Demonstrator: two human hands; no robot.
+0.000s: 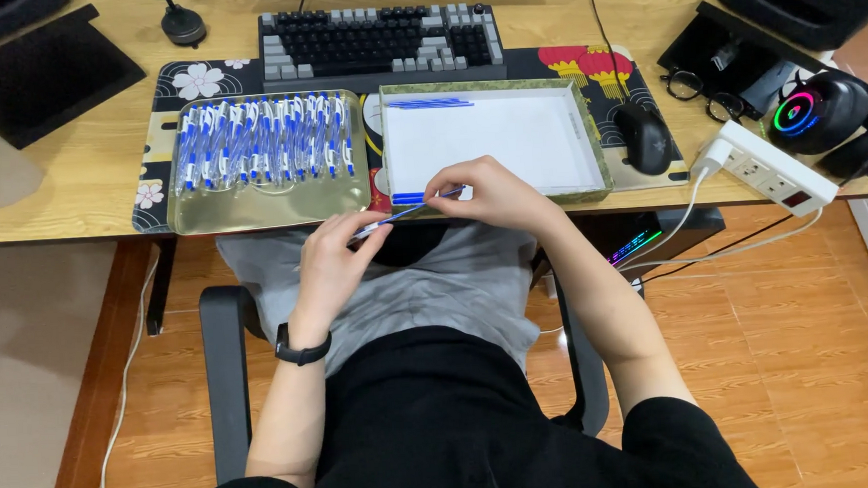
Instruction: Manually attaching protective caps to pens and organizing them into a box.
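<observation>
Between your two hands, just off the counter's (74, 184) front edge, a blue and clear pen (403, 212) is stretched out over your lap. Your left hand (331, 264) has its fingers (369, 230) pinched together on the near end; your right hand (486, 197) has its fingers clamped on the far, blue end. It looks like you're putting the pen together, seating one part into the other. By my read the next move calls for a straight push along the pen's length, both grips steady so nothing bends.

Moving outward: ahead of your right hand sits a white-bottomed tray with a green patterned rim (595, 141), a few thin blue refills (429, 103) at its far edge and some blue pieces (408, 198) at its near corner. To its left, a gold metal tray (254, 209) holds a row of blue and clear pens (265, 139). Both rest on a dark desk mat (173, 89) printed with white flowers and red lanterns.
</observation>
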